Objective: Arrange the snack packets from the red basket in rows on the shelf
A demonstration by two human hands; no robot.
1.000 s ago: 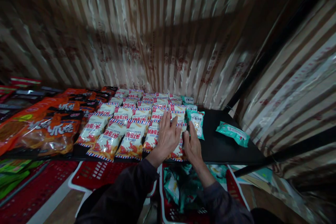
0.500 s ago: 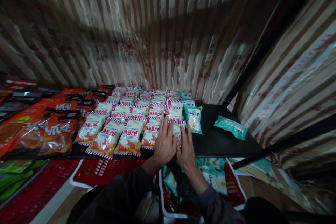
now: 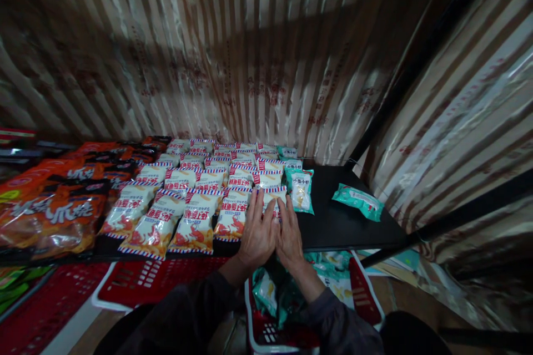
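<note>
My left hand [image 3: 259, 234] and my right hand [image 3: 289, 236] lie side by side over a white snack bag [image 3: 272, 199] in the front row. Their fingers are stretched forward and hold nothing; the palms hide much of that bag. Rows of similar white bags with red lettering [image 3: 195, 221] cover the black shelf [image 3: 333, 230] to the left. Just right of my right hand stands a green snack bag [image 3: 300, 191], with more green ones behind it. Another green bag [image 3: 358, 201] lies on its side farther right.
Orange snack bags [image 3: 73, 216] fill the shelf's left part. Below the front edge are a red basket of green bags [image 3: 366, 297] and another red basket [image 3: 166, 280]. A black post [image 3: 387, 100] and striped sheeting [image 3: 250, 55] stand behind.
The view has shifted slightly, so the shelf appears farther left. My right hand has moved closer to my left, and its fingers now rest lower over the front white bag.
</note>
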